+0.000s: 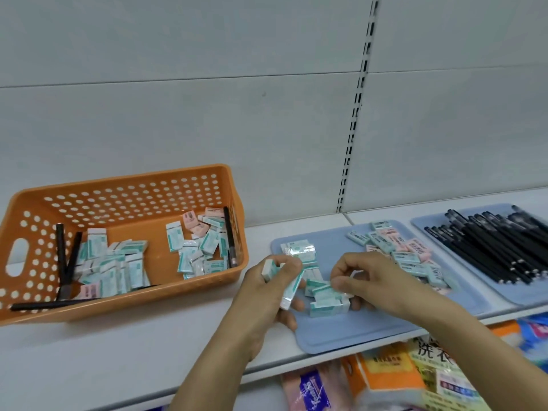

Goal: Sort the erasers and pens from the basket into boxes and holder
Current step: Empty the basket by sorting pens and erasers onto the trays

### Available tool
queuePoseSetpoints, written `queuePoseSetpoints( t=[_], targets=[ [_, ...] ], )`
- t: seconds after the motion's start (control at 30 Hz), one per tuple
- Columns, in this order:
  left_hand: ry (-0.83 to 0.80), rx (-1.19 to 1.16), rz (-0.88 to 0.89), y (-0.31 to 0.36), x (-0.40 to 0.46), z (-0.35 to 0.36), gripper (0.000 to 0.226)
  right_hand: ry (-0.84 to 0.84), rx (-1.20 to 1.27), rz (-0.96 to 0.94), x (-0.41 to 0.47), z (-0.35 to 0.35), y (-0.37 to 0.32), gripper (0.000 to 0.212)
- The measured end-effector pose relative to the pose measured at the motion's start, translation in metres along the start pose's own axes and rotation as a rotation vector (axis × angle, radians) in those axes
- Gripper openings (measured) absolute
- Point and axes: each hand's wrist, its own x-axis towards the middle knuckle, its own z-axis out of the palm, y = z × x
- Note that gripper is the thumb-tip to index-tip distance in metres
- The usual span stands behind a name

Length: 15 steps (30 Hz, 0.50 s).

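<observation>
left hand point(268, 287) clasps several small teal-and-white wrapped block erasers point(292, 287); right hand point(366, 277) pinches more of them, over the near pale blue plastic tray point(326, 336). judged light, rigid, film slippery; best gripped across the long sides. left of the grip, beyond, the orange perforated plastic basket point(124, 185) holds further erasers and black pens point(63, 259).

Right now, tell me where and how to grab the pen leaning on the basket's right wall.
Pinch the pen by its upper end, coming straight down from above. It stands nearly upright against the right wall of the basket, so the top is free, while erasers crowd its lower part and the wall blocks the right side. Both hands, left and right, hold erasers, so one would probably have to let go first.
</observation>
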Motion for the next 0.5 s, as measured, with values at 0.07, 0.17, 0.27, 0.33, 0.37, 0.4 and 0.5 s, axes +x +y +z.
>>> queuePoseSetpoints(
  t=[0.07, 0.17, 0.27, 0.33, 0.37, 0.4, 0.5],
  targets=[
    [0.008, 0.027, 0.009, -0.003, -0.001, -0.002, 0.021, 0.011, -0.012, -0.026, 0.003, 0.007, -0.002, 0.007],
    [0.023, 0.029, 0.009, -0.006, -0.003, -0.005, 0.02, 0.023, -0.047, -0.043, 0.005, 0.015, -0.001, 0.009],
    [0.045, 0.013, 0.007, -0.008, -0.003, -0.008, 0.02, 0.055, -0.107, -0.073, 0.006, 0.015, 0.005, 0.011],
    [0.058, 0.012, 0.01, -0.009, -0.003, -0.008, 0.02, 0.046, -0.143, -0.09, 0.005, 0.014, 0.007, 0.012],
    [0.06, 0.011, 0.013, -0.009, -0.003, -0.009, 0.02, 0.044, -0.149, -0.099, 0.004, 0.014, 0.007, 0.012],
    [0.061, 0.01, 0.016, -0.009, -0.003, -0.008, 0.02, 0.039, -0.155, -0.113, 0.003, 0.014, 0.007, 0.013],
    [0.06, 0.01, 0.021, -0.008, -0.003, -0.007, 0.018, -0.004, -0.271, -0.158, -0.001, 0.012, 0.005, 0.006]
  ],
)
